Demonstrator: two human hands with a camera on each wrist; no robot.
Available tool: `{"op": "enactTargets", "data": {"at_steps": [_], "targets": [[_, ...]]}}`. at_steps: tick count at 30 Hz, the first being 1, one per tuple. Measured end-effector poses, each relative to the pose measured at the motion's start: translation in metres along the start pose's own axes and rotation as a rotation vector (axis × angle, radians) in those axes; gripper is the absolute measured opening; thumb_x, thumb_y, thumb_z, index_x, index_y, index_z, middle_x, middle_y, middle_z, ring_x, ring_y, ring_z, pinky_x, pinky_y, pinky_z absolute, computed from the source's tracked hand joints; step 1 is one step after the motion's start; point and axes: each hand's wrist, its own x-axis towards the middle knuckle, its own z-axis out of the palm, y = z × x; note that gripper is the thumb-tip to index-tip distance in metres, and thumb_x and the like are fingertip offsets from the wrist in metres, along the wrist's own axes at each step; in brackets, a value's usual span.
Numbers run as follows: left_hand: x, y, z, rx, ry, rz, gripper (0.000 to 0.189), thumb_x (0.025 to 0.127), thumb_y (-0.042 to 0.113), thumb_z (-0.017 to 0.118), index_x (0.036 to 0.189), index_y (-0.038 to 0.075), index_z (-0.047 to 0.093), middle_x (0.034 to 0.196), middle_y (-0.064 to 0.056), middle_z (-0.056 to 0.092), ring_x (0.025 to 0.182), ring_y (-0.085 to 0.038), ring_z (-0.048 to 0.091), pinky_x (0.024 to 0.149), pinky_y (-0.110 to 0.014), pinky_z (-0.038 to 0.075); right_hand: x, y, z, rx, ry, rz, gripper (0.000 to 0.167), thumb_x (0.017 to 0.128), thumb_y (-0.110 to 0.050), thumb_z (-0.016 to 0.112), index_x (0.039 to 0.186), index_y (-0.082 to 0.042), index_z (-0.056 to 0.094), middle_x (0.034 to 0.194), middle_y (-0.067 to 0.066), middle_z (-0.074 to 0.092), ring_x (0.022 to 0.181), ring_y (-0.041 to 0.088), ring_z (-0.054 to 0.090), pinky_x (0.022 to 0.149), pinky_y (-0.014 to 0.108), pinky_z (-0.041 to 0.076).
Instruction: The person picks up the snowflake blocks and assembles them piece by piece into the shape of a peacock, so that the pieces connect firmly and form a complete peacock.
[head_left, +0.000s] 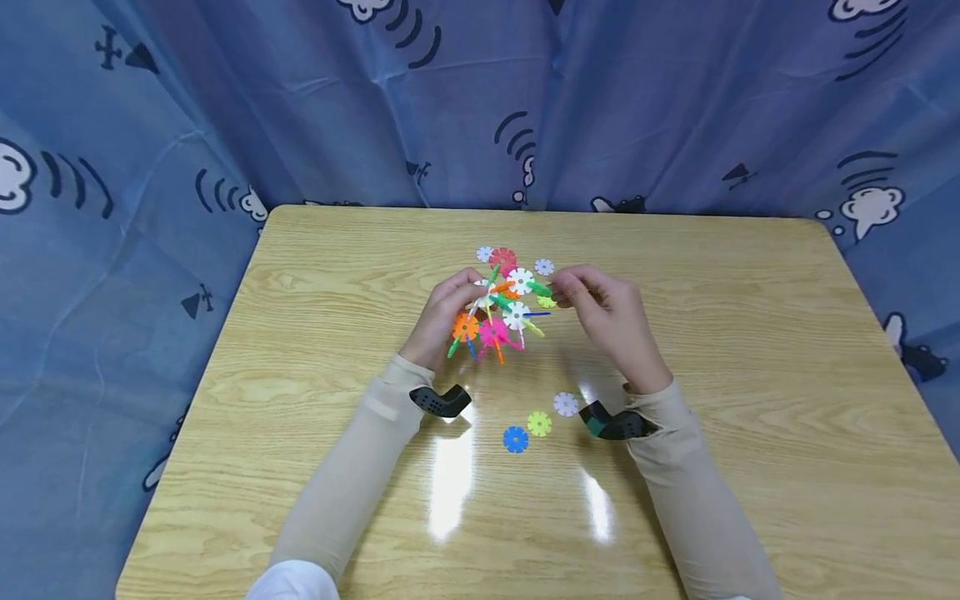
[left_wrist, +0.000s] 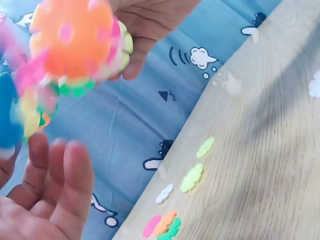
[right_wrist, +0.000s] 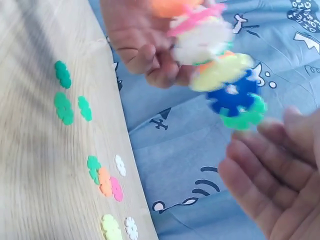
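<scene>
A many-coloured cluster of interlocked notched plastic discs (head_left: 493,332) hangs over the table between the hands. My left hand (head_left: 441,318) grips its left side, with the fingers partly hidden behind the discs. My right hand (head_left: 611,312) is at the cluster's right side, thumb and forefinger pinching the edge of a green disc (head_left: 540,289). In the right wrist view this green disc (right_wrist: 245,117) lies beside a dark blue disc (right_wrist: 234,95), right at my right fingertips. An orange disc (left_wrist: 72,37) on the cluster shows blurred in the left wrist view.
Loose blue (head_left: 515,439), yellow-green (head_left: 539,423) and pale (head_left: 566,404) discs lie on the wooden table (head_left: 315,275) in front of the forearms. Beyond the hands lie a white disc (head_left: 544,267) and a red disc (head_left: 502,261). A blue patterned curtain (head_left: 465,100) hangs behind the table.
</scene>
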Motion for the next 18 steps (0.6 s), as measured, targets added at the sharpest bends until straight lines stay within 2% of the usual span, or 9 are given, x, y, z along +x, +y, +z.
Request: {"op": "enactTargets", "data": {"at_steps": [2,3,4,5,8,10,12,14,18], "targets": [[0.000,-0.001,-0.002,0.009,0.012,-0.009,0.017,0.097,0.023,0.052,0.081,0.018,0.052,0.089,0.004,0.050,0.109,-0.018,0.049,0.113,-0.051,0.031,0.002,0.003,-0.002,0.019,-0.019,0.072,0.032,0.106,-0.027,0.053,0.111,-0.001,0.071,0.099,0.017,0.074,0.088,0.023,0.072,0.079,0.020,0.059],[0.000,-0.001,-0.003,0.008,0.020,-0.012,0.017,0.097,0.025,0.051,0.081,0.019,0.052,0.089,0.005,0.050,0.110,-0.017,0.049,0.116,-0.051,0.028,0.003,0.004,-0.003,-0.003,-0.053,0.105,0.032,0.107,-0.026,0.052,0.111,-0.001,0.070,0.098,0.018,0.073,0.088,0.023,0.071,0.078,0.022,0.059],[0.001,-0.001,-0.004,0.003,0.027,-0.014,0.017,0.097,0.026,0.051,0.081,0.019,0.051,0.090,0.005,0.049,0.111,-0.015,0.048,0.116,-0.048,0.027,0.004,0.007,-0.003,-0.045,-0.109,0.127,0.030,0.107,-0.024,0.053,0.111,-0.001,0.070,0.098,0.017,0.073,0.087,0.022,0.070,0.077,0.023,0.058],[0.001,-0.002,-0.005,-0.012,0.036,-0.020,0.017,0.097,0.026,0.051,0.081,0.020,0.051,0.090,0.005,0.047,0.108,-0.014,0.048,0.113,-0.044,0.030,0.004,0.009,-0.003,-0.101,-0.187,0.145,0.027,0.106,-0.023,0.053,0.112,-0.002,0.070,0.098,0.016,0.073,0.086,0.021,0.069,0.076,0.024,0.057],[0.002,-0.002,-0.007,-0.094,0.040,-0.040,0.015,0.097,0.027,0.051,0.084,0.020,0.051,0.089,0.005,0.048,0.090,-0.012,0.051,0.090,-0.029,0.044,0.004,0.016,0.003,-0.246,-0.502,0.128,0.021,0.102,-0.015,0.059,0.114,-0.002,0.068,0.098,0.013,0.072,0.088,0.021,0.065,0.077,0.029,0.053],[0.002,-0.002,-0.007,-0.150,0.038,-0.050,0.014,0.098,0.026,0.050,0.087,0.019,0.051,0.089,0.005,0.052,0.080,-0.010,0.053,0.072,-0.021,0.047,0.002,0.019,0.011,-0.277,-0.699,0.120,0.025,0.097,-0.016,0.066,0.117,-0.001,0.066,0.101,0.011,0.069,0.090,0.020,0.061,0.079,0.032,0.051],[0.001,-0.001,-0.007,-0.200,0.033,-0.051,0.013,0.100,0.026,0.049,0.089,0.018,0.051,0.088,0.003,0.055,0.073,-0.009,0.057,0.060,-0.018,0.050,-0.002,0.019,0.020,-0.301,-0.835,0.129,0.034,0.091,-0.022,0.074,0.117,-0.002,0.065,0.099,0.009,0.065,0.089,0.019,0.058,0.080,0.032,0.049],[0.001,0.000,-0.007,-0.225,0.033,-0.044,0.013,0.101,0.025,0.048,0.090,0.017,0.050,0.087,0.002,0.057,0.070,-0.007,0.059,0.058,-0.018,0.052,-0.007,0.017,0.028,-0.343,-0.910,0.152,0.043,0.085,-0.031,0.081,0.115,-0.005,0.063,0.095,0.006,0.060,0.086,0.017,0.053,0.077,0.030,0.045],[0.002,0.002,-0.007,-0.239,0.039,-0.033,0.013,0.102,0.024,0.048,0.091,0.017,0.050,0.083,0.003,0.059,0.069,-0.006,0.061,0.057,-0.017,0.052,-0.017,0.005,0.042,-0.532,-0.951,0.137,0.056,0.075,-0.050,0.085,0.107,-0.013,0.060,0.093,0.001,0.053,0.083,0.016,0.049,0.067,0.028,0.041]]}}
